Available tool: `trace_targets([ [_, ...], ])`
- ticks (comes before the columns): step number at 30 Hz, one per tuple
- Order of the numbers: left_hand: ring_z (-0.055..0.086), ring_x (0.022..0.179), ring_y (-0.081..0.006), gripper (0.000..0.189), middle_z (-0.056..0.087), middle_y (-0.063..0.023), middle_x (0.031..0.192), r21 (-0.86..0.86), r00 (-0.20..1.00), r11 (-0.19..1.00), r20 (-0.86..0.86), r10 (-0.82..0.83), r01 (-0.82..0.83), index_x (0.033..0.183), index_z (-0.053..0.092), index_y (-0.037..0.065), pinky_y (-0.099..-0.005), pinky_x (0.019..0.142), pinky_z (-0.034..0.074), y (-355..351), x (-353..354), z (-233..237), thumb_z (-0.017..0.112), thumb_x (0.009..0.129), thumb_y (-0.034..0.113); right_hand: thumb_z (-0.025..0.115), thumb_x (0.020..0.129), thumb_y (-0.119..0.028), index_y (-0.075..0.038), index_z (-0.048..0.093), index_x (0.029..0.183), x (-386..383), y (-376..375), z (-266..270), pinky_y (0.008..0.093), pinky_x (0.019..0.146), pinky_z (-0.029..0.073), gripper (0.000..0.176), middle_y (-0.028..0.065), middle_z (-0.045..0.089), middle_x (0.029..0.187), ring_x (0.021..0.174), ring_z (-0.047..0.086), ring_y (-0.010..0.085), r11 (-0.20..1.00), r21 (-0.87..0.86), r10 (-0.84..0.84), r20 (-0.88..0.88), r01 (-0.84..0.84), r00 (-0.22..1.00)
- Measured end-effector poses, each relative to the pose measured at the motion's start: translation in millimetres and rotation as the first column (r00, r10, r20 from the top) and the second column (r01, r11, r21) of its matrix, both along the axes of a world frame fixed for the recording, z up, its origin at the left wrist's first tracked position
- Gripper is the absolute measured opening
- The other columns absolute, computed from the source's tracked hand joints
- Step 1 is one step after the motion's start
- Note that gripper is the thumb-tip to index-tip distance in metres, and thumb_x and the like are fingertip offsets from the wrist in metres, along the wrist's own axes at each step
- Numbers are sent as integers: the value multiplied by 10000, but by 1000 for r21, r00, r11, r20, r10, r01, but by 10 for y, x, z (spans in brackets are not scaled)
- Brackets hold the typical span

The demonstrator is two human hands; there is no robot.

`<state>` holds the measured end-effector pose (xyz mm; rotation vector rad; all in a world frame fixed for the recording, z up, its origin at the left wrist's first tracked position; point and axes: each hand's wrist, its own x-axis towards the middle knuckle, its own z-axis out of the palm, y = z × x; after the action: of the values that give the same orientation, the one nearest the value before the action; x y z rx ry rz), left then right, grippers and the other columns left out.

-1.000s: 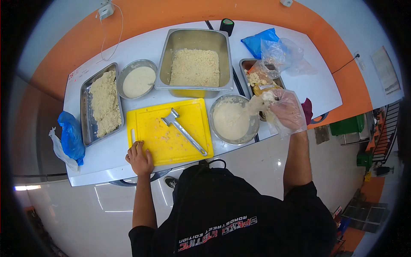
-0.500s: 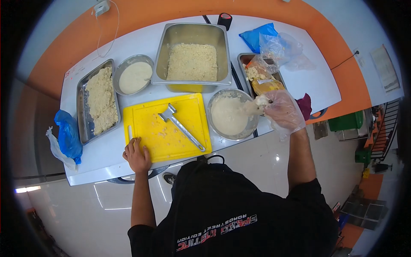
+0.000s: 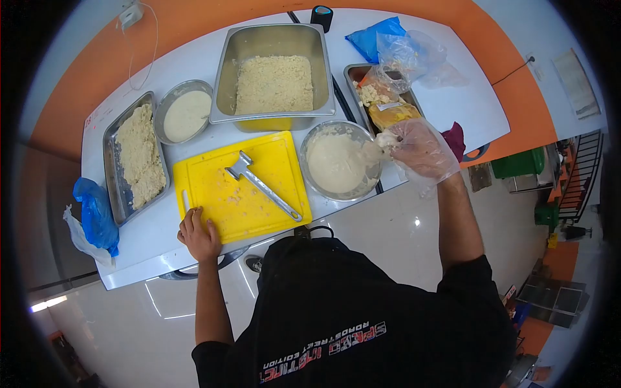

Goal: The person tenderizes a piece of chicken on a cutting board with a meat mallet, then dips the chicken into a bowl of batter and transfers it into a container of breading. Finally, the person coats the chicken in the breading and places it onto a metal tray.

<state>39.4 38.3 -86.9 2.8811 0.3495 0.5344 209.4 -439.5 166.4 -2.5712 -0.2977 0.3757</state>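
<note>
My right hand (image 3: 424,152), in a clear plastic glove, grips a batter-coated piece (image 3: 387,140) in its fingertips; what lies under the batter cannot be made out. This piece is at the right rim of a metal bowl of pale batter (image 3: 335,161). My left hand (image 3: 200,236) is bare, fingers spread over the near left corner of a yellow cutting board (image 3: 194,169). A metal meat mallet (image 3: 264,186) lies slantwise on the board, among small scraps.
Behind the board stands a deep steel pan (image 3: 221,87) with pale crumbly coating. On the left are a second batter bowl (image 3: 187,116), a crumb-filled tray (image 3: 139,155) and a blue bag (image 3: 97,210). A tray with bagged food (image 3: 394,113) and plastic bags (image 3: 414,55) sit at right.
The whole view has shifted a little, moving the table up and left in the picture. My right hand still holds the coated piece by the bowl's rim; my left hand stays on the board.
</note>
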Motion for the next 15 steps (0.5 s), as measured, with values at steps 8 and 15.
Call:
trace_targets([
  [8, 515, 1262, -336, 421, 594, -131, 1370, -6, 1000, 1000, 8, -6, 6, 1315, 630, 99, -490, 1047, 328, -4, -4, 13, 596, 928, 260, 710, 805, -211, -69, 758, 981, 56, -56, -54, 430, 949, 513, 231, 154, 730, 993, 1002, 675, 326, 941, -258, 233, 25, -219, 972],
  [15, 490, 1303, -347, 438, 567, -141, 1410, -52, 999, 999, -41, 10, -12, 1345, 614, 116, -507, 1079, 314, 2, -14, 12, 593, 933, 261, 697, 841, -211, -34, 747, 1023, 76, 65, 168, 444, 917, 524, 259, 189, 720, 1008, 985, 673, 359, 959, -239, 165, 34, -152, 986],
])
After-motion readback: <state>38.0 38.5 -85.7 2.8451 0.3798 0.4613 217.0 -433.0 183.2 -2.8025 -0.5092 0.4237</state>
